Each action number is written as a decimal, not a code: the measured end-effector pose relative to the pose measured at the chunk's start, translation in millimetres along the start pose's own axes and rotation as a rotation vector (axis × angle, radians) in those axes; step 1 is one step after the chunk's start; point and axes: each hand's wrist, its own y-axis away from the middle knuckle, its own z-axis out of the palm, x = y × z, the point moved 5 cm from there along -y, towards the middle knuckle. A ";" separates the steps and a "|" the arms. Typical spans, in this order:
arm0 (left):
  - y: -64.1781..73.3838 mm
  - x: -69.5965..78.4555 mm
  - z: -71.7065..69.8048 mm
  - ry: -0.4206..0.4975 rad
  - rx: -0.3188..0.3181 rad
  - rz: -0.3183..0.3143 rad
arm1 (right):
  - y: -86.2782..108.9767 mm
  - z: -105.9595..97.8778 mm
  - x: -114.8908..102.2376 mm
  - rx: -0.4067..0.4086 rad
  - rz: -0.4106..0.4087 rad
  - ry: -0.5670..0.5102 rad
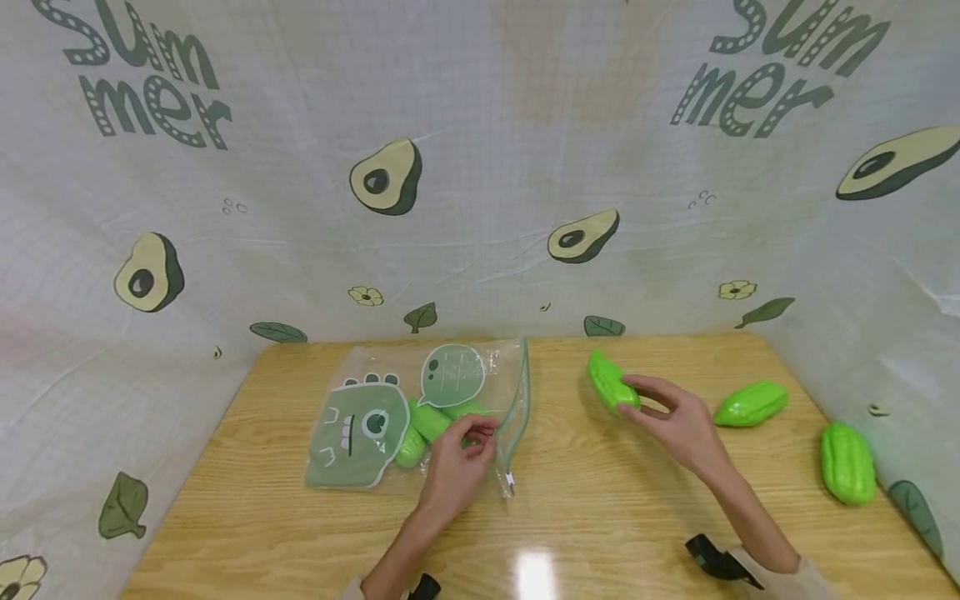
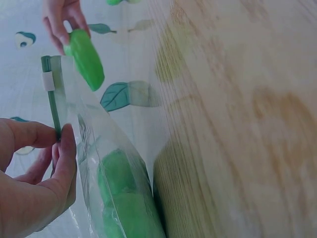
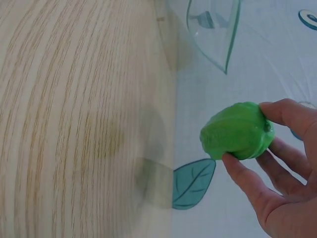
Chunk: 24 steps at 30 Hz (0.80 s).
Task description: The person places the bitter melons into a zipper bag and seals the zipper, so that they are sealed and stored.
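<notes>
A clear slider zip bag (image 1: 348, 446) with a green one-eyed monster print lies on the table, several green gourds (image 1: 429, 423) inside it. With thumb and fingers my left hand (image 1: 459, 460) pinches the green-edged mouth of the bag; in the left wrist view the white slider (image 2: 48, 81) sits farther along the zip strip. To the right of the bag, my right hand (image 1: 681, 427) grips a bright green, ridged toy gourd (image 1: 611, 383) by one end, thumb and fingers on opposite sides. Its pointed end faces away in the head view.
Two more green gourds lie on the right of the wooden table (image 1: 247, 533): one gourd (image 1: 752, 404) beyond my right hand, another gourd (image 1: 847, 462) by the right edge. A cloth (image 1: 480, 275) printed with avocados and leaves hangs behind and at both sides.
</notes>
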 end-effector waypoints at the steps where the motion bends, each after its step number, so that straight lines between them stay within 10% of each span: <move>1: 0.0 0.0 -0.1 -0.001 0.001 0.000 | -0.4 1.0 -0.5 -0.003 -0.001 -0.002; 24: -0.3 0.4 -1.2 0.006 -0.005 -0.006 | -6.1 30.9 -13.8 -0.094 0.009 -0.136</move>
